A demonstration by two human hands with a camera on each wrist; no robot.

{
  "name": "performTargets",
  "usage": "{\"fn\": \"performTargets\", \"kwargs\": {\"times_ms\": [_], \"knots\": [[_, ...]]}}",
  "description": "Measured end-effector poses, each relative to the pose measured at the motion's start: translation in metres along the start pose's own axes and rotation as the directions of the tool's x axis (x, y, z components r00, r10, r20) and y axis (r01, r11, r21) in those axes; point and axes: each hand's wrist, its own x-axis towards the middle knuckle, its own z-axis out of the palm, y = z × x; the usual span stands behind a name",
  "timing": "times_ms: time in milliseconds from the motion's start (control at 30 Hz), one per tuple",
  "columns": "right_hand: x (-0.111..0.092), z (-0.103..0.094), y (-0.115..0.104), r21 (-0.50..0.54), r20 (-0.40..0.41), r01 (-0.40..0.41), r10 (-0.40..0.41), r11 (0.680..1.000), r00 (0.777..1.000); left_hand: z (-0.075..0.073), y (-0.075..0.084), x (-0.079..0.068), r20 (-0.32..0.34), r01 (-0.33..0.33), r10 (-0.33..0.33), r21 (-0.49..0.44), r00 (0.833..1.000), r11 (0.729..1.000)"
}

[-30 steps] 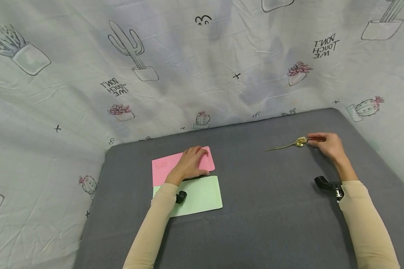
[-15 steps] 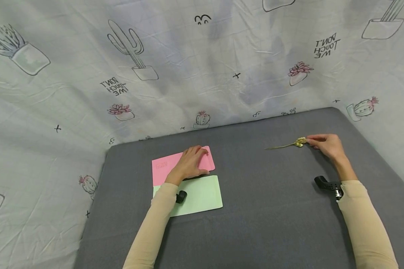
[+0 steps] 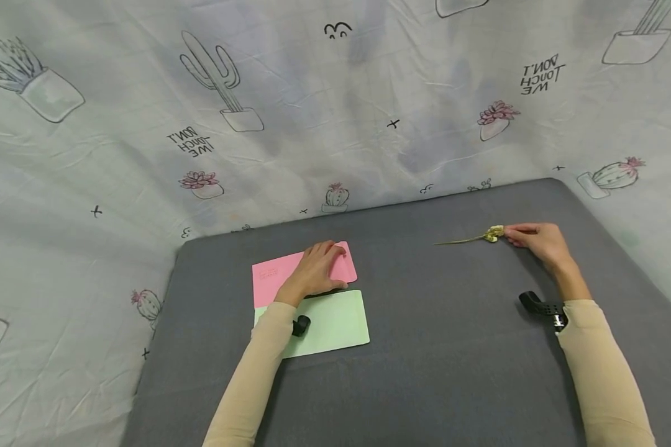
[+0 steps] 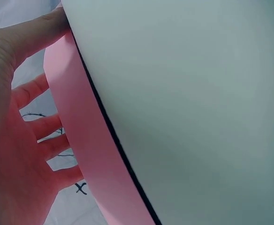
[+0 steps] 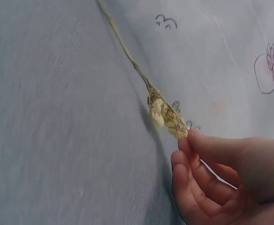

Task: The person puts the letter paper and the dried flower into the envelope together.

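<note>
A pink envelope [image 3: 274,276] with faint red print at one end lies at the left of the table, directly beyond a pale green envelope [image 3: 335,323]. Across the pink one lies my left hand [image 3: 311,273], fingers over its far edge and thumb at its near edge. In the left wrist view, the pink paper's edge [image 4: 83,122] hides those fingertips; the thumb meets the narrow dark gap beside the green envelope [image 4: 184,108]. At the right, my right hand [image 3: 539,239] pinches the yellowish head of a dried flower [image 3: 493,234] between thumb and fingers. Its thin stem [image 5: 123,44] points left.
Grey cloth covers the table [image 3: 425,347]. Behind it hangs a pale curtain [image 3: 369,74] printed with cacti, reaching the table's back edge. Black wrist straps show at the left [image 3: 300,326] and right [image 3: 539,305] sleeves.
My right hand has shifted slightly left with the dried flower, whose stem tip has moved left too. My left hand and the two envelopes stay in place.
</note>
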Motion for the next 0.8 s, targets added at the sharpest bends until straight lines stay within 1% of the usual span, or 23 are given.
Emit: {"fn": "performTargets", "kwargs": {"times_ms": [100,167,333,467,633,800], "knots": [[0.003,0.005,-0.004,0.077,0.029,-0.017,0.015,0.997,0.999,0.0,0.002,-0.002,-0.006,0.005,-0.005,-0.002,1.0,1.0],[0.004,0.01,-0.007,0.105,0.04,-0.018,0.014,0.994,0.999,0.001,0.004,-0.004,-0.01,0.005,-0.005,-0.003,1.0,1.0],[0.005,0.024,-0.014,0.142,0.078,-0.001,-0.01,0.99,0.997,0.003,0.007,-0.006,-0.011,0.018,-0.018,0.003,1.0,1.0],[0.009,0.037,-0.022,0.161,0.116,-0.005,-0.014,0.987,0.993,0.004,0.011,-0.008,-0.025,0.013,-0.013,0.006,1.0,1.0],[0.015,0.058,-0.031,0.207,0.161,-0.004,-0.03,0.978,0.987,0.005,0.015,-0.011,-0.037,0.015,-0.015,0.013,0.999,1.0],[0.017,0.083,-0.037,0.287,0.194,0.004,-0.062,0.958,0.979,0.007,0.019,-0.014,-0.033,0.033,-0.033,0.014,0.999,0.999]]}}
